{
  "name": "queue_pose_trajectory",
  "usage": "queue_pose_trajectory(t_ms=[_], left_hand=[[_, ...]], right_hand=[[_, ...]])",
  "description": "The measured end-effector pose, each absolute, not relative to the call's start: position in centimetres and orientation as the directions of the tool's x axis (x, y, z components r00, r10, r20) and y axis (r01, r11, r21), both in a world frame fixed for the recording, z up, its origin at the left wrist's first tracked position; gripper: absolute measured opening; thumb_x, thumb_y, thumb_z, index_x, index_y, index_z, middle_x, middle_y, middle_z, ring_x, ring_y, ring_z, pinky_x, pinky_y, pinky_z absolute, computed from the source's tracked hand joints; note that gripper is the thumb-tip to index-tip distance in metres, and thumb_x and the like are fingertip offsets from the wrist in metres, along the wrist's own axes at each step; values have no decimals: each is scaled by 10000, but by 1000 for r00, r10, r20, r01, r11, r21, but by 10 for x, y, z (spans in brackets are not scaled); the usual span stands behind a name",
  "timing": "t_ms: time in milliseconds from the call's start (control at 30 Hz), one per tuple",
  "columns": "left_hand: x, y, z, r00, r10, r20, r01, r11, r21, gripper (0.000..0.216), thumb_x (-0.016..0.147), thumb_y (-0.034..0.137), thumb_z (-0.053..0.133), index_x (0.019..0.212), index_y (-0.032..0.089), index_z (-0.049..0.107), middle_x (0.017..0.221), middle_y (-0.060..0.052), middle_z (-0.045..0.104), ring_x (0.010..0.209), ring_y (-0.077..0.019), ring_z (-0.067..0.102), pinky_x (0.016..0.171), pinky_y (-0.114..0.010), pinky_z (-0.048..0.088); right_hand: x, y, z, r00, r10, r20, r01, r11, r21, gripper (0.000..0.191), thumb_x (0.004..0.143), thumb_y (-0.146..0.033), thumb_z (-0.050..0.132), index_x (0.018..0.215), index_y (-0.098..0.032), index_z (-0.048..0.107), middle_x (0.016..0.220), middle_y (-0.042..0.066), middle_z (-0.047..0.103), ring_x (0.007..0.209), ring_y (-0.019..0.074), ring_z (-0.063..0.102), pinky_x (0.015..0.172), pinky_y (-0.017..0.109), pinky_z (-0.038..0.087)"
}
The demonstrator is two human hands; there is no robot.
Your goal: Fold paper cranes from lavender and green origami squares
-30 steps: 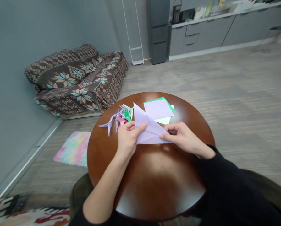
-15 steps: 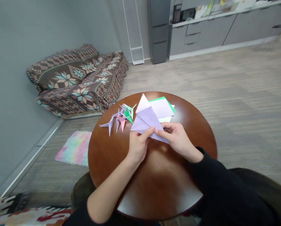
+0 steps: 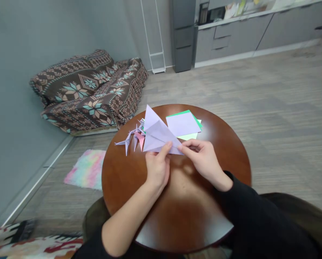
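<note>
A folded lilac paper is held above the round brown table, its long point tilted up to the far left. My left hand pinches its near edge with thumb and fingers. My right hand pinches the same edge just to the right. Behind the paper lies a small heap of folded paper figures in lilac, pink and green. A flat stack of lilac and green sheets rests on the far part of the table.
A low sofa under a brown patterned throw stands at the left wall. A pastel rug lies on the floor beside the table. Grey cabinets and a white rack line the far wall.
Both hands have lifted and turned the lilac paper, swinging its point from the right toward the far left. The hands have drawn closer together on its near edge.
</note>
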State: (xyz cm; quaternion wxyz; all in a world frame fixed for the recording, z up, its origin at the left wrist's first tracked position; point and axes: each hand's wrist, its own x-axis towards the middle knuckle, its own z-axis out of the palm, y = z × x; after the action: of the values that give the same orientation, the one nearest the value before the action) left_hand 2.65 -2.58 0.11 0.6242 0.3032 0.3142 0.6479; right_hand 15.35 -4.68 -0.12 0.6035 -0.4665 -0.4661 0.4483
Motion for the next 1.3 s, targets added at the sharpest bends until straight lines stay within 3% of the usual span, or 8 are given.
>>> queue_pose_trajectory(t_ms=[233,567,933,1300], left_hand=[[25,-27,4,20,999,-50,-608,52,792,198,648,172,897,761,153,736,755,0,721,703,-116,646,700,-246,518],[22,-22,7,-115,992,-42,-657,-45,753,309,653,172,906,922,203,758,914,4,765,829,-143,696,818,-286,545],[22,-24,9,-93,995,-26,-682,-45,730,268,664,145,898,888,185,756,865,5,741,770,-108,669,732,-231,544],[21,-23,11,-118,993,-14,-669,-69,740,271,681,158,890,912,180,751,870,4,736,781,-114,664,772,-254,545]], right_hand=[[151,-50,1,116,969,217,-83,227,-970,150,840,-330,764,802,-186,747,797,30,760,742,187,683,725,304,523],[137,-55,0,266,943,202,-135,244,-960,131,782,-310,824,786,-196,760,767,9,762,683,157,662,657,267,523],[127,-57,4,324,929,180,-202,253,-946,91,780,-266,809,738,-196,770,713,6,754,660,152,670,681,277,558],[122,-56,-5,273,961,39,-451,164,-877,159,749,-319,846,813,-191,778,683,13,727,651,156,659,684,312,563]])
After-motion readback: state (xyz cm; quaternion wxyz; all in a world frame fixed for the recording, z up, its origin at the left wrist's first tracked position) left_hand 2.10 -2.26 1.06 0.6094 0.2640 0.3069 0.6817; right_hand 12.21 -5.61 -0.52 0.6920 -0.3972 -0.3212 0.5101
